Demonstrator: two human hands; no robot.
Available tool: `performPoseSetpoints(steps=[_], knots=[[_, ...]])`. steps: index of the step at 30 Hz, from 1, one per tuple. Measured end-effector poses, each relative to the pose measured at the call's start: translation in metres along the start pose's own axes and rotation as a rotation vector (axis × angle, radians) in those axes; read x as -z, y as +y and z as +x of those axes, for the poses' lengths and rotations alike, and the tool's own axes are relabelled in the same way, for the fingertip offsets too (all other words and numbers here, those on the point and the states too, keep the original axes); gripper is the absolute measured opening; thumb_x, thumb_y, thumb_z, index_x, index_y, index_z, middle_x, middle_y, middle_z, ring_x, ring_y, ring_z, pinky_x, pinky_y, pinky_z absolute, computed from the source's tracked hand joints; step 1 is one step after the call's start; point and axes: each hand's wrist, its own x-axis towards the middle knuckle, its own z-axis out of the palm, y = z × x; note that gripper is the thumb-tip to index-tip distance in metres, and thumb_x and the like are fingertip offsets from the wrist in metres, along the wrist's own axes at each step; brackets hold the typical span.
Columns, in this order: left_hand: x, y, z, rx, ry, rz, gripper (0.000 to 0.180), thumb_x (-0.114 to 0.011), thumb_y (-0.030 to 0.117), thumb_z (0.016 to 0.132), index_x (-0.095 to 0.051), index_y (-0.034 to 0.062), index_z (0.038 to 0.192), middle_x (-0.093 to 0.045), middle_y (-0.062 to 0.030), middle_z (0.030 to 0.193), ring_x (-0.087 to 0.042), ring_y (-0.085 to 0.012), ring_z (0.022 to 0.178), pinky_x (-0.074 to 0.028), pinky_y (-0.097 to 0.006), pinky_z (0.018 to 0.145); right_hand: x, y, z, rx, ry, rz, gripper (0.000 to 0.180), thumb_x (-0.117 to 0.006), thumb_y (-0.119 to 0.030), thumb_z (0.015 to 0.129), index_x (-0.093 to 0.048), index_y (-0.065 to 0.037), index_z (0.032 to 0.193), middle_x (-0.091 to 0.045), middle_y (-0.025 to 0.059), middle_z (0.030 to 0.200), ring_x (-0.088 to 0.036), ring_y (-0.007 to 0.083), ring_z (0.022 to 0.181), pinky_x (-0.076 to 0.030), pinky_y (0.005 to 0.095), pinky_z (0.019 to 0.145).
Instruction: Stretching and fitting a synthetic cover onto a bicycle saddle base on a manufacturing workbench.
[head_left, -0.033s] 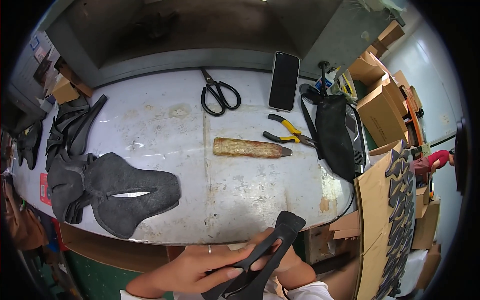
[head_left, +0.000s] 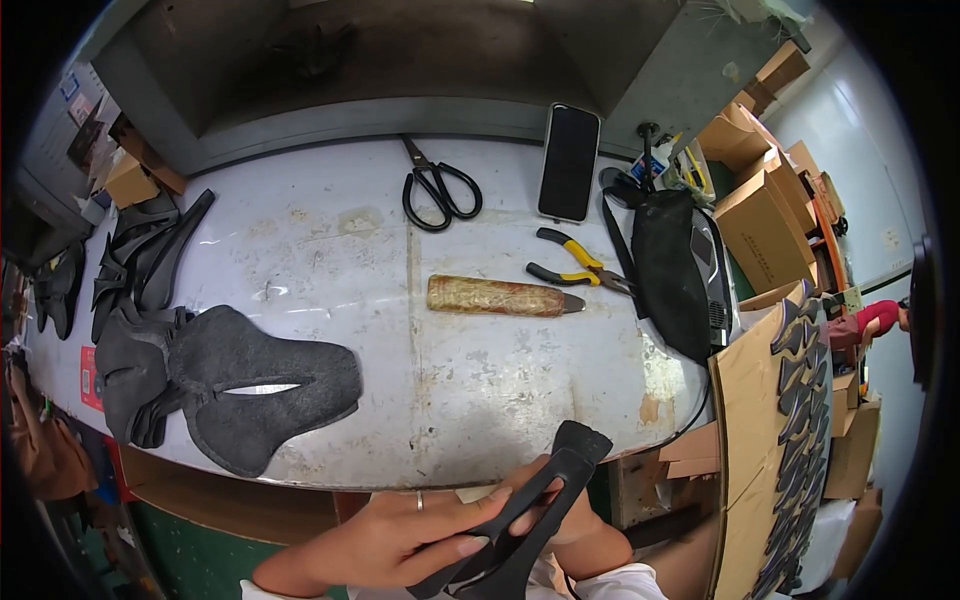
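At the table's near edge, my left hand [head_left: 395,540], with a ring on one finger, grips a black shoe upper [head_left: 568,468] from its left side. Its fingers are closed along one edge of the piece. My right hand [head_left: 580,520] holds the same upper from behind; most of this hand is hidden, with fingertips showing through the slit. The upper tilts up to the right, its blunt end over the table edge. Dark grey flat upper pieces [head_left: 225,355], the top one with a long slit, lie stacked on the left.
On the white table [head_left: 330,250] lie black-handled scissors [head_left: 430,190], a phone [head_left: 570,165], yellow-black pliers [head_left: 580,262] and a tape-wrapped blade [head_left: 495,297]. A black pouch [head_left: 668,270] sits right, more black pieces [head_left: 150,260] left. Right: a cardboard panel [head_left: 750,450] with dark curved parts and a distant person [head_left: 880,320].
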Motion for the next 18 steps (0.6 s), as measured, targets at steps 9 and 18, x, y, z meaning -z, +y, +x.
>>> performPoseSetpoints(steps=[9,18], knots=[[-0.007,0.005,0.001,-0.006,0.054,0.196,0.053,-0.068,0.006,0.087,-0.051,0.0041,0.138,-0.054,-0.0088,0.070,-0.055,-0.0190,0.053,-0.045,-0.030,0.051,0.021,0.010,-0.004,0.109,0.038,-0.204,0.025,-0.082,-0.011,0.073,-0.067,0.008,0.081,-0.070,0.0194,0.076,-0.067,0.0246,0.063,-0.053,0.0319,0.056],[-0.005,0.006,0.000,0.035,0.138,-0.090,0.048,-0.066,0.004,0.087,-0.053,-0.0054,0.133,-0.069,-0.0194,0.106,-0.069,-0.0212,0.090,-0.052,-0.028,0.079,0.010,0.009,0.007,-0.113,-0.352,0.243,0.039,-0.084,-0.003,0.070,-0.055,0.004,0.095,-0.067,0.0166,0.072,-0.068,0.0243,0.063,-0.054,0.0323,0.054]])
